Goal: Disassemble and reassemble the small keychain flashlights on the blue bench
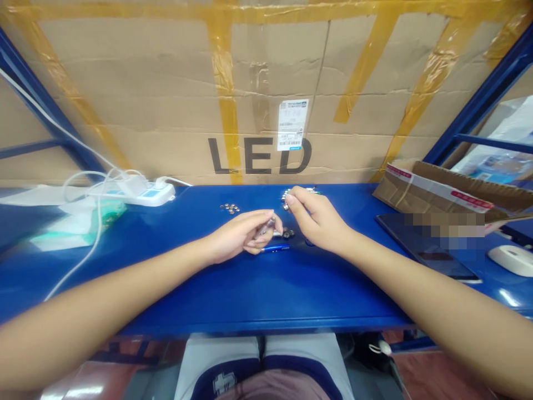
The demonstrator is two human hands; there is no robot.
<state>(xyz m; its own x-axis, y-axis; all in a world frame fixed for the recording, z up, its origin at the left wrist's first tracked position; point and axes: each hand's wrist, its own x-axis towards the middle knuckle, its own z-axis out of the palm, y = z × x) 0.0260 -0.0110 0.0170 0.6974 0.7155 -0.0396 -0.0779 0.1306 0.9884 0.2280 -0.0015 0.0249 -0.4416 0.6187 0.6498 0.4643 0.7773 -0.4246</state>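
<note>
My left hand [245,233] rests on the blue table [258,294], its fingers closed around a small silvery cylindrical part [268,226]. A blue pen-like tool [275,248] lies on the table right under that hand. My right hand [316,219] is raised slightly just to the right, pinching a tiny metal piece [286,206] between thumb and fingertips. A few small dark metal parts [288,234] lie between the two hands. A cluster of small round metal pieces [230,208] sits a little to the left, behind my left hand.
A white power strip [145,191] with cables and a white-green packet [79,222] lie at the left. A dark tablet [428,250], an open cardboard box [441,191] and a white mouse [514,259] are at the right. A taped cardboard wall [266,89] marked LED closes the back.
</note>
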